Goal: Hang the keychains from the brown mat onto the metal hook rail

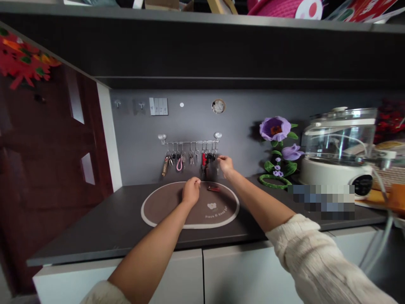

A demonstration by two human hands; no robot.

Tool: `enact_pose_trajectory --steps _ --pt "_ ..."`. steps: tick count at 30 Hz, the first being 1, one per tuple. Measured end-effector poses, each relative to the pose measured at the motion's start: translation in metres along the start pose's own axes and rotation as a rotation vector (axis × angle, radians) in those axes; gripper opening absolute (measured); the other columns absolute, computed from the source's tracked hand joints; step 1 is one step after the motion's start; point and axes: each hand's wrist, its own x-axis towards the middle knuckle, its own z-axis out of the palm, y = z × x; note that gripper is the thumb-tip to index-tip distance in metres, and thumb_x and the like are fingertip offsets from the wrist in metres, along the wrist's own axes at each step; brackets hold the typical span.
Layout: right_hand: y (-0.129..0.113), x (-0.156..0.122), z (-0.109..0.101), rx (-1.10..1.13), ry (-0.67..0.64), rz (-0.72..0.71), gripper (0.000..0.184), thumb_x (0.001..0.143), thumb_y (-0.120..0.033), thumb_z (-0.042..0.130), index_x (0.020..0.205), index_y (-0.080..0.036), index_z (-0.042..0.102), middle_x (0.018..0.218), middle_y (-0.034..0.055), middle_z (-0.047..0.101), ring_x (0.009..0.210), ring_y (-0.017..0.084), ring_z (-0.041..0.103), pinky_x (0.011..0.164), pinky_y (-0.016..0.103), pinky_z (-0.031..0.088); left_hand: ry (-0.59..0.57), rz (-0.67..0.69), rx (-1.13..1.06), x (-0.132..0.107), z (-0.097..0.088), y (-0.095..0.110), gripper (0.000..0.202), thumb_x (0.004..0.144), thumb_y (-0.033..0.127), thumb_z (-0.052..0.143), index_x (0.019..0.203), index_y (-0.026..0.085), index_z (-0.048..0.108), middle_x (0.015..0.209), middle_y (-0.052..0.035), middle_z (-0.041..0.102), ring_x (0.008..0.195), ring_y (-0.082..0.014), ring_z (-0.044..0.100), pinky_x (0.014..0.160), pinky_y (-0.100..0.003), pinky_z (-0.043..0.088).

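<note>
My right hand (225,165) is raised to the right end of the key rack (190,142) on the wall, its fingers pinched together beside the last hanging keys (214,156). What they hold, if anything, is too small to make out. Over the oval brown mat (164,207), my left hand (191,191) is closed with thumb and fingertips together; its contents are hidden. Several key rings hang along the rack, among them a pink loop (179,164), a red fob (203,159) and a tan strap (165,166). A small dark red item (213,188) lies on the mat between my hands.
A purple artificial flower (275,128) stands to the right, next to a white appliance with a clear top (335,169). The dark shelf (202,50) overhangs the counter (95,223). On the left is a dark red door (47,160). Two clear hooks (141,105) are on the wall.
</note>
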Motion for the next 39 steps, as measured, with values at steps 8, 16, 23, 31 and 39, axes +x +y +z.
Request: enact_pose_trajectory --steps 8,16,23,31,39 --pt "0.030 -0.038 -0.003 -0.096 -0.214 -0.080 0.014 0.066 -0.022 0.050 0.072 -0.013 0.059 0.065 0.0000 0.057 0.054 0.007 0.045 0.057 0.020 0.038 0.012 0.008 0.034 0.002 -0.004 0.000 0.017 0.076 0.017 0.042 0.070 0.015 0.058 0.070 -0.0038 0.060 0.067 -0.0130 0.052 0.067 -0.025 0.039" --pt "0.057 -0.053 -0.013 -0.443 -0.365 -0.168 0.006 0.062 -0.016 0.059 0.057 -0.017 0.060 0.054 -0.0007 0.057 0.057 0.011 0.052 0.060 0.021 0.038 -0.035 -0.031 0.027 0.002 -0.006 -0.003 0.014 0.075 0.016 0.047 0.076 0.015 0.060 0.082 -0.0058 0.062 0.077 -0.0133 0.054 0.075 -0.026 0.040" --pt "0.056 -0.055 -0.013 -0.604 -0.393 -0.220 0.007 0.060 -0.025 0.066 0.059 -0.020 0.063 0.060 0.0019 0.061 0.066 0.014 0.054 0.065 0.023 0.036 -0.089 -0.070 0.024 0.002 -0.004 -0.006 0.012 0.074 0.017 0.049 0.076 0.015 0.061 0.081 -0.0053 0.063 0.075 -0.0130 0.055 0.073 -0.025 0.041" --pt "0.062 -0.054 -0.009 -0.789 -0.396 -0.309 0.017 0.061 -0.035 0.065 0.071 -0.021 0.067 0.077 0.0052 0.062 0.075 0.017 0.054 0.066 0.025 0.037 -0.077 -0.089 0.040 0.003 -0.002 -0.010 0.013 0.073 0.016 0.048 0.076 0.014 0.061 0.079 -0.0048 0.063 0.073 -0.0126 0.054 0.070 -0.024 0.041" --pt "0.056 -0.058 -0.010 -0.839 -0.401 -0.268 0.012 0.064 -0.028 0.062 0.073 -0.024 0.067 0.080 0.0036 0.064 0.079 0.018 0.055 0.066 0.026 0.037 -0.062 -0.111 0.041 0.003 -0.003 -0.011 0.013 0.073 0.015 0.048 0.075 0.015 0.061 0.079 -0.0041 0.063 0.073 -0.0122 0.055 0.070 -0.024 0.041"
